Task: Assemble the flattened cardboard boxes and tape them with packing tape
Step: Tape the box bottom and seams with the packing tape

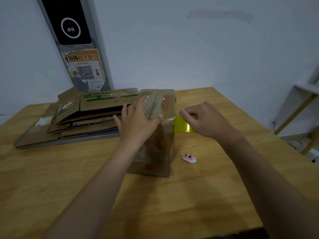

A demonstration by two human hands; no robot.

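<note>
Box sits under pressing left hand (fingers spread flat); right hand grips yellow tape.

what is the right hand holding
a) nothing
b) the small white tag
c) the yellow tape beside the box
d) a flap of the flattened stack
C: the right hand grips the yellow tape against the right side of the box, while the white tag lies untouched on the table.
</note>
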